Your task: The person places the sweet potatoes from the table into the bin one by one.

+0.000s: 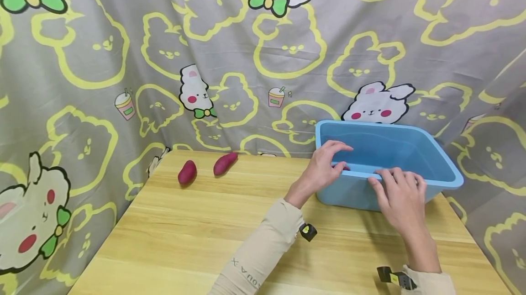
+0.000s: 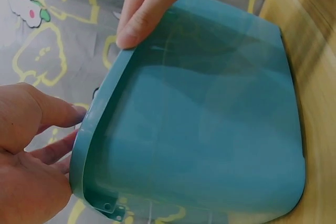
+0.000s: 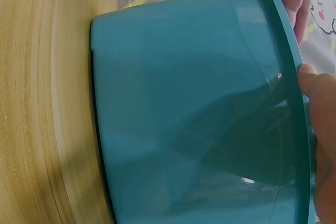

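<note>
1. Bin (image 1: 349, 194): blue, open-topped, upright on the right part of the tabletop (image 1: 185, 231), near the grey cloth (image 1: 230, 25) behind.
2. Right hand (image 1: 402, 199): grip holds the bin's near rim (image 1: 359, 175); thumb on the outer side, fingers over the top edge.
3. Left hand (image 1: 322, 169): at the near-left corner of the same rim. Grip fairly wide, thumb and fingers curved and apart. Contact of thumb with rim: cannot tell.
4. Small purplish-red patch (image 1: 346, 167) by the left thumb, at the rim; mostly hidden, not identifiable.
5. Two sweet potatoes, purple-red, lying at the tabletop's far left, apart from each other and well apart from the bin. Left sweet potato (image 1: 187, 173) plump; right sweet potato (image 1: 224, 164) slimmer, slanting, nearer the back edge.
6. Cloth print: yellow outlines, white rabbits, green bows.
7. Beige sleeves (image 1: 263, 240) on both arms; black device (image 1: 308, 231) at the left wrist, another at the right.
</note>
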{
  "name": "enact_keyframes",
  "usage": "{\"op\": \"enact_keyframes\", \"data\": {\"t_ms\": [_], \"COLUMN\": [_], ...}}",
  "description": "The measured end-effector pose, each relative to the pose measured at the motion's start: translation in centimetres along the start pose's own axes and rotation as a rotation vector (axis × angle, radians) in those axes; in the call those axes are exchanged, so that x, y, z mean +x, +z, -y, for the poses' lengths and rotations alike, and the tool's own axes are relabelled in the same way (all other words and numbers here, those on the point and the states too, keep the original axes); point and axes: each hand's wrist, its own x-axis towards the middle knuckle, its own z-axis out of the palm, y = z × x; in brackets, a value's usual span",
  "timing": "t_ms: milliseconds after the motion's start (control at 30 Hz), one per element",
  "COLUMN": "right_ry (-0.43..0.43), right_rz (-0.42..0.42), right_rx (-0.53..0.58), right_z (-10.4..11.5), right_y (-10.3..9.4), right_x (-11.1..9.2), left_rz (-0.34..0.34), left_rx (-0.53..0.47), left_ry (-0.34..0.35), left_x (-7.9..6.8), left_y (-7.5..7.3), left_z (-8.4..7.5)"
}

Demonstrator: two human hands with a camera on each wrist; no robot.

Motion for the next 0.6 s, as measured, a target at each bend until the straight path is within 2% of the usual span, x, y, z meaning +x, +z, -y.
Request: {"op": "enact_keyframes", "data": {"t_ms": [333, 600], "right_ry": [0.005, 0.021], "right_rz": [0.004, 0.020], "right_rx": [0.003, -0.001], "right_z": [0.1, 0.0], "right_y": [0.0, 0.0], "right_x": [0.1, 0.0], "left_rz": [-0.028, -0.068], "left_rx": [-0.007, -0.082], "left_ry": [0.015, 0.036], "left_x": [-0.4, -1.3], "left_y": [-0.3, -1.0], "left_z": [0.1, 0.5]}}
